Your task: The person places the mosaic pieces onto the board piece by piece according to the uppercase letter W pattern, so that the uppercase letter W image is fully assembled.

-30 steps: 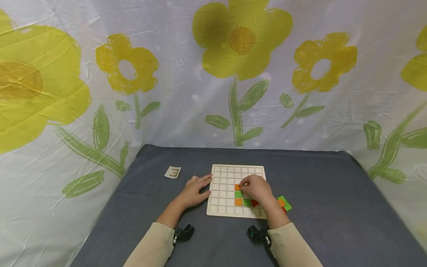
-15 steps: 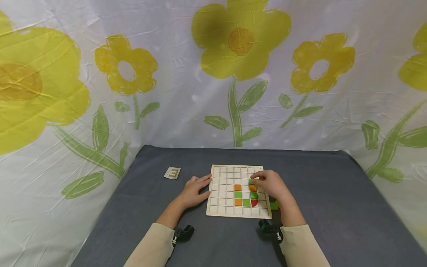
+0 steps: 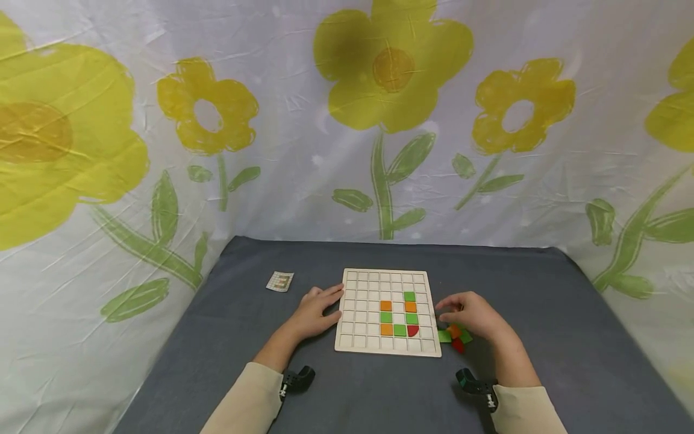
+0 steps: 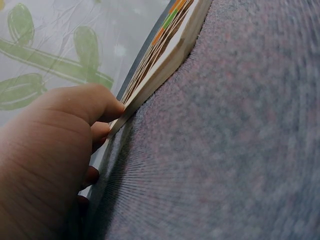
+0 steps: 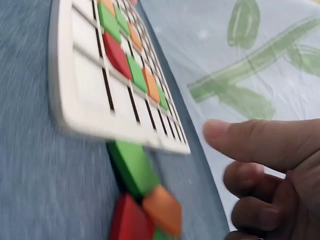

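A pale wooden grid board [image 3: 358, 313] lies on the table. Orange and green square tiles fill some of its cells, along with a red tile [image 3: 413, 331] that has one rounded corner. At the board's left edge rests my left hand [image 3: 314, 312]; in the left wrist view its fingertips touch the rim. My right hand [image 3: 470, 312] is off the board's right side, above a small pile of loose tiles. That pile includes a green tile [image 5: 132, 167], an orange tile [image 5: 162, 210] and a red tile [image 5: 131, 220]. Thumb and fingers are apart, with nothing visible between them.
A small printed card [image 3: 280, 281] with a grid pattern lies left of the board. Dark grey cloth [image 3: 515, 283] covers the table. Behind it hangs a white curtain [image 3: 293, 181] with yellow flowers.
My right hand has moved from the board's middle, past the green tile in the upper right, to the loose tiles beside the board. That green tile now lies uncovered. My left hand stays put.
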Available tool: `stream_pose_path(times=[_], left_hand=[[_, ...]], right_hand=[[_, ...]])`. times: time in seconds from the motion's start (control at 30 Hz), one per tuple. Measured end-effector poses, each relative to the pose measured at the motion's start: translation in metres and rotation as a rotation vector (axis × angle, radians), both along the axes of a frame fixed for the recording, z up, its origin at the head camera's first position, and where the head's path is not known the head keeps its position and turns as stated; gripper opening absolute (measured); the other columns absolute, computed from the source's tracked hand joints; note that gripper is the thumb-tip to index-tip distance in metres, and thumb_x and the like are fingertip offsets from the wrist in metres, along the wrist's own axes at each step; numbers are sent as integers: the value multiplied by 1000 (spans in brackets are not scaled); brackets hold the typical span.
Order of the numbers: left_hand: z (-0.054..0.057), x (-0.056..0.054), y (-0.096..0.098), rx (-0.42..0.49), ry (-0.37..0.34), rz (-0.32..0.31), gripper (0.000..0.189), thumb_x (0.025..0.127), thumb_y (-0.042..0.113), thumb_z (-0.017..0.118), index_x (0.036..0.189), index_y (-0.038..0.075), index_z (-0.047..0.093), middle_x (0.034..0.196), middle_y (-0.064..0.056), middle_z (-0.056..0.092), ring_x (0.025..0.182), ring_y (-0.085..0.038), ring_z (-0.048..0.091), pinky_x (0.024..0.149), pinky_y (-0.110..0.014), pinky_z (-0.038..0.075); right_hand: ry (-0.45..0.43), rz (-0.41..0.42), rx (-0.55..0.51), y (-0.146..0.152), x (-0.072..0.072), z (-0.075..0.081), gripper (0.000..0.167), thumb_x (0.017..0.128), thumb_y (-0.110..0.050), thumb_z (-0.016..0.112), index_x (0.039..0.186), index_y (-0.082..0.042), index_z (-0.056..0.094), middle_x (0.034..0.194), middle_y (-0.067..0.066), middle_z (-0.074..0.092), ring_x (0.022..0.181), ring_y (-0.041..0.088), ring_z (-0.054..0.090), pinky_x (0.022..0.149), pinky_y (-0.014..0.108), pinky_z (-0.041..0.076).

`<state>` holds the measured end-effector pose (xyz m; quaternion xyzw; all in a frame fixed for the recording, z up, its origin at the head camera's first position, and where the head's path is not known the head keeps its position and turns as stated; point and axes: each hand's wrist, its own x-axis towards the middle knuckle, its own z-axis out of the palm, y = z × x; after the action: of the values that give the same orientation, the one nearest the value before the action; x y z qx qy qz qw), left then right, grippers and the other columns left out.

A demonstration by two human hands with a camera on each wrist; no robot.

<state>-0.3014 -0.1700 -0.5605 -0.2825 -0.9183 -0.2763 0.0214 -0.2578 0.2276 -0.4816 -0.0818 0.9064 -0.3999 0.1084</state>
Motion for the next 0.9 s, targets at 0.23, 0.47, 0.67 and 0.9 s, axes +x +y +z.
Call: stream_pose_path(times=[0.23, 0.47, 0.67, 0.9], left_hand=[[2, 2, 1, 10, -5, -17, 56, 103, 27, 61, 154, 5, 49, 163, -3, 39, 99, -20, 42, 91, -50, 34], [2, 2, 0, 8, 17, -9, 55, 103, 27, 61, 152, 5, 50, 162, -3, 41, 98, -19, 42, 90, -49, 34], [3, 2, 1, 4, 4, -7, 56, 103, 27, 61, 153, 6, 49, 162, -3, 40, 97, -19, 41, 90, -49, 34], [4, 2, 2, 12, -9, 3, 55, 103, 26, 61, 153, 6, 50, 162, -2, 41, 96, -19, 40, 90, -49, 34]], right_hand=[[-83, 145, 7, 17, 11, -6, 23, 84, -4, 83, 104, 1, 71, 78, 4, 59, 70, 20, 50, 63, 36, 42], [-17, 151, 85, 14, 15, -8, 24, 78, -1, 84, 94, -3, 67, 77, 2, 58, 68, 18, 51, 63, 35, 43], [6, 129, 128, 12, 15, -9, 21, 76, 1, 81, 91, -5, 68, 74, 2, 57, 66, 18, 51, 62, 35, 42], [10, 138, 126, 14, 13, -12, 19, 76, 2, 78, 93, -3, 69, 75, -1, 61, 67, 17, 53, 63, 35, 45]])
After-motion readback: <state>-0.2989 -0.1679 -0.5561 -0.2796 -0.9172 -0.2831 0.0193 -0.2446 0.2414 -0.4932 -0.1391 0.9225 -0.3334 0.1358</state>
